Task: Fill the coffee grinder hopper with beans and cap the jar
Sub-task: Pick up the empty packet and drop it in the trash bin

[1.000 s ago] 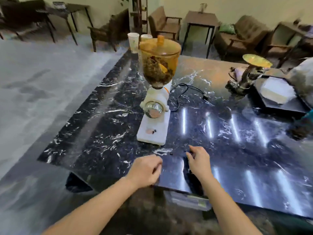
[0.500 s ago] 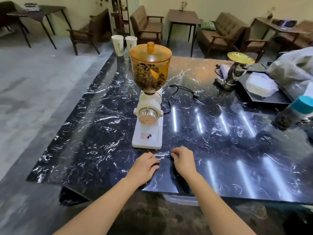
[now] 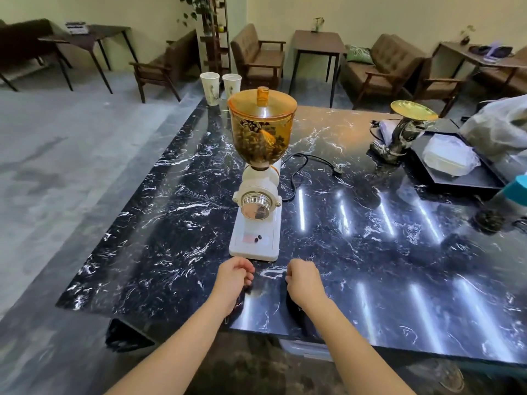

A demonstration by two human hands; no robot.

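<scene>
Status: grinder hopper [image 3: 261, 138] w/ beans inside and lid on, centre of desk [image 3: 370, 252]; teal-capped jar [image 3: 503, 205] at right edge; left hand [image 3: 233, 276] and right hand [image 3: 303, 280] loosely curled, empty, so task approx. complete.

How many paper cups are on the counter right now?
2. One paper cup stands at the far edge of the counter, behind and left of the grinder; the second cup stands right beside it. The grinder's hopper could hide more behind it.
</scene>
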